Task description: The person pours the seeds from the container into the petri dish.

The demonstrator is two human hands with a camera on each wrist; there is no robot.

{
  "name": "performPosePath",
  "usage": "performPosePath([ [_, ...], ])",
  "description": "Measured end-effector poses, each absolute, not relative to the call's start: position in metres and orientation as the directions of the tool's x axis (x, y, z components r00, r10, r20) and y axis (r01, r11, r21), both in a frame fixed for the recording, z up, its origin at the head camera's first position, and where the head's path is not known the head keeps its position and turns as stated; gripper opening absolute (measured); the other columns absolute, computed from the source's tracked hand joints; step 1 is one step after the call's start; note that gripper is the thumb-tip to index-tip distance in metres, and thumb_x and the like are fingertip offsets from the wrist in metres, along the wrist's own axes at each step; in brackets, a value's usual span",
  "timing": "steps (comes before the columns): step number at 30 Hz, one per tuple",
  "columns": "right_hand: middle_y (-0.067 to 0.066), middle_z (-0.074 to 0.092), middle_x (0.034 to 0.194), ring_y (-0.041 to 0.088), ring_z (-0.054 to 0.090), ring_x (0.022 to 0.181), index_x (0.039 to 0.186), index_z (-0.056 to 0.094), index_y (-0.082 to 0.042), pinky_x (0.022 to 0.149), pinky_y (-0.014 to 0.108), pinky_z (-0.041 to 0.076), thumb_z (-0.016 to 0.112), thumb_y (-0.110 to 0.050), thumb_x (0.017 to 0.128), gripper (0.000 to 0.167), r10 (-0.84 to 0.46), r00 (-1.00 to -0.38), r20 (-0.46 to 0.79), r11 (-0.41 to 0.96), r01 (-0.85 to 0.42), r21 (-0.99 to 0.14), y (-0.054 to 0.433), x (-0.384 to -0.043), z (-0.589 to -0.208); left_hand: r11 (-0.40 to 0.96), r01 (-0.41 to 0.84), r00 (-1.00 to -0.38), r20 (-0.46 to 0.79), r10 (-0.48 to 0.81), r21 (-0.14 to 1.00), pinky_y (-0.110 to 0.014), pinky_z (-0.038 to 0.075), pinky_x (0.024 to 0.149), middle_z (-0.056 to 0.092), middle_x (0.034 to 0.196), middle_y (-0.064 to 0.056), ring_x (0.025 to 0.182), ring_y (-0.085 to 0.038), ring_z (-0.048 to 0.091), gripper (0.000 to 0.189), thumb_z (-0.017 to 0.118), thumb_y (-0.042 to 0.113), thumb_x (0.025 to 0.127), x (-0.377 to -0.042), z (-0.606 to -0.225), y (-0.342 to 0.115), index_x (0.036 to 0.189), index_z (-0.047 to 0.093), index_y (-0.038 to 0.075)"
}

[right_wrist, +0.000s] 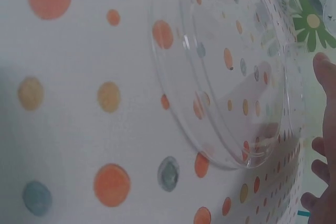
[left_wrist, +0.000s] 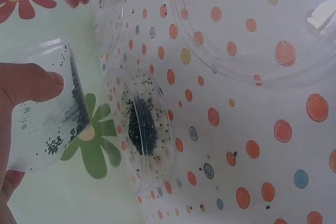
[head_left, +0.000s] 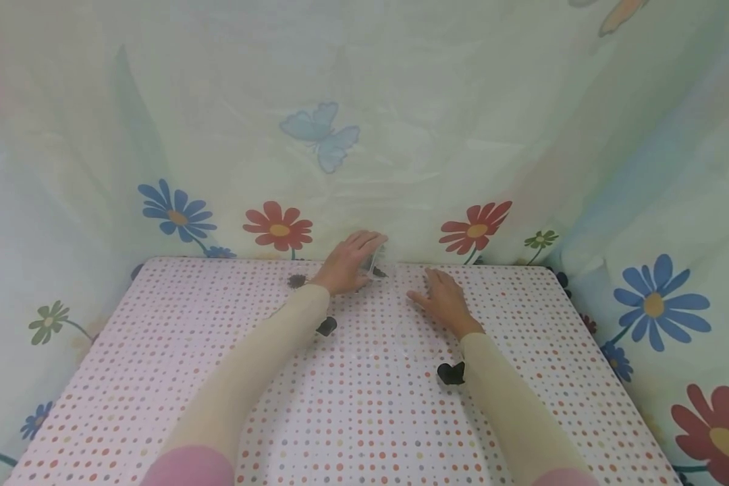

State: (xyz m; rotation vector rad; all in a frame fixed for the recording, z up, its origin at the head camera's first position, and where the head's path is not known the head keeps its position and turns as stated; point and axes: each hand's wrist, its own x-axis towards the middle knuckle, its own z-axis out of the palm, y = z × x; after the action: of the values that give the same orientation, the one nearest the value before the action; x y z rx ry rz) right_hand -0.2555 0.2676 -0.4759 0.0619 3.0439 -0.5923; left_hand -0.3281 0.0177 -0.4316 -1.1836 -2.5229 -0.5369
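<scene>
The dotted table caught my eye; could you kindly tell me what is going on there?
A person's left hand holds a clear container with dark grains in it. A heap of dark grains lies in a small clear dish; a few are loose on the dotted table. The right hand, near a larger clear dish, appears to hold nothing.

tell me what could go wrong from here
The left hand holds a clear container with dark grains; if it slips or tips, they could spill. The small dish bearing a grain pile could be knocked, adding to the loose grains on the table. The right hand might bump the large clear dish, which is hard to see.
</scene>
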Motion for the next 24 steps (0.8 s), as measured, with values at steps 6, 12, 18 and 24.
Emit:
performPosePath([
  [6,0.023,0.026,0.156,0.042,0.023,0.145,0.152,0.024,-0.005,0.118,0.060,0.021,0.056,-0.055,0.092,0.085,0.030,-0.998,-0.053,0.923,0.047,-0.381,0.2682,-0.2555,-0.4752,0.592,0.781,-0.614,0.414,0.672,0.199,-0.039,0.032,0.118,0.038,0.153,0.002,0.144,-0.019,0.031,0.089,0.081,0.017,0.075,-0.3287,-0.4304,0.0204,0.150,0.033,0.022],
  [12,0.023,0.027,0.156,0.042,0.024,0.144,0.151,0.025,-0.004,0.117,0.059,0.022,0.054,-0.056,0.092,0.084,0.035,-0.998,-0.052,0.920,0.052,-0.387,0.2706,-0.2555,-0.4806,0.586,0.784,-0.613,0.403,0.680,0.205,-0.040,0.034,0.117,0.037,0.153,0.002,0.144,-0.018,0.031,0.090,0.081,0.016,0.076,-0.3279,-0.4294,0.0240,0.150,0.032,0.023],
  [18,0.022,0.026,0.156,0.041,0.023,0.145,0.152,0.025,-0.005,0.118,0.059,0.022,0.053,-0.055,0.093,0.082,0.043,-0.996,-0.074,0.914,0.069,-0.400,0.2705,-0.2557,-0.4835,0.593,0.777,-0.624,0.384,0.680,0.211,-0.039,0.032,0.118,0.036,0.154,0.002,0.145,-0.018,0.029,0.090,0.081,0.017,0.076,-0.3283,-0.4309,0.0248,0.151,0.030,0.024],
  [24,0.023,0.025,0.157,0.043,0.022,0.145,0.152,0.023,-0.005,0.117,0.061,0.022,0.053,-0.055,0.093,0.084,0.041,-0.996,-0.074,0.912,0.067,-0.405,0.2696,-0.2549,-0.4817,0.595,0.776,-0.625,0.378,0.683,0.208,-0.040,0.034,0.117,0.035,0.155,0.003,0.145,-0.018,0.029,0.090,0.080,0.017,0.076,-0.3291,-0.4320,0.0252,0.151,0.030,0.025],
])
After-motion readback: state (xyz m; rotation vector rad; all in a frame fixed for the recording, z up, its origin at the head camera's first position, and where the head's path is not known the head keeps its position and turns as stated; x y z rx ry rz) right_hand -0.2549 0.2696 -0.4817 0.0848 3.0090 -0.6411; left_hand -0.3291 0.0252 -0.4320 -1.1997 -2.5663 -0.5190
